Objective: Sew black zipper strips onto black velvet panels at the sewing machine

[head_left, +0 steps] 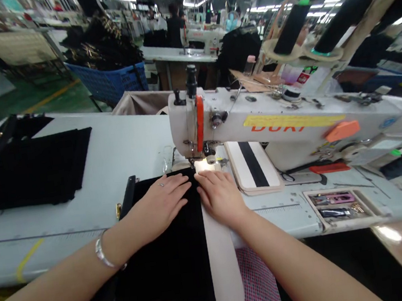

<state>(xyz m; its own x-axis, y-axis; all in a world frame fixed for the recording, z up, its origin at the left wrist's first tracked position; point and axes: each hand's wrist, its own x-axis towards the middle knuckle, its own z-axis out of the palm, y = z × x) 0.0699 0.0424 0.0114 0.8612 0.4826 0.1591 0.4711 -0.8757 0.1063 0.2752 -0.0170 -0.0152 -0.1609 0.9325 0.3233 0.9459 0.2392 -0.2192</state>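
Note:
A black fabric piece (176,251) lies under the needle area of a white sewing machine (226,118) and hangs over the table's front edge. Beneath it, a pale panel with rounded corners (224,265) shows along the right side. My left hand (165,199) rests flat on the black fabric, fingers stretched toward the presser foot (192,162). Close to the fabric's right edge, my right hand (223,194) presses down with its fingers extended over the pale panel. Metal hardware (118,210) shows at the fabric's left edge.
Pale panels with a black stripe (254,166) are stacked right of the needle. A tool tray (372,215) is set in the table at right. More black pieces (37,165) lie at left. Behind stand a blue basket (112,83) and thread cones (290,29).

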